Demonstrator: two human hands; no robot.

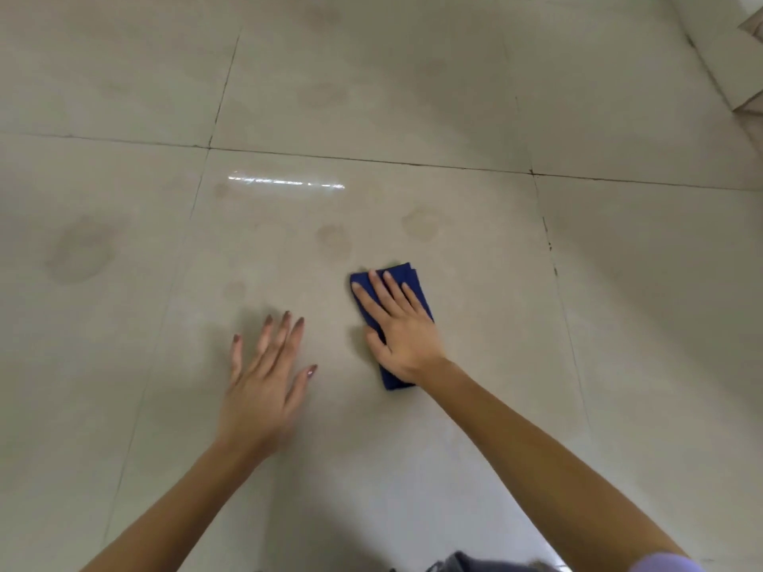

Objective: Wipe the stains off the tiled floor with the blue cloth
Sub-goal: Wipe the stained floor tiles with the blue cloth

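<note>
The floor (413, 468) was pale tiles with dark grout lines. I saw faint stains (420, 225) just ahead of the cloth (415, 282). My right hand (398, 324) pressed flat on the folded cloth; my left hand (264, 377) lay beside it, spread and holding nothing.

A pale stepped ledge (743, 76) fills the corner at 1 o'clock, its edges running diagonally out of view. A bright streak of glare (285, 182) lies towards 11 o'clock of centre. At 6 o'clock a bit of grey fabric (466, 563) shows, with a lilac sleeve (664, 563) at 5 o'clock.
</note>
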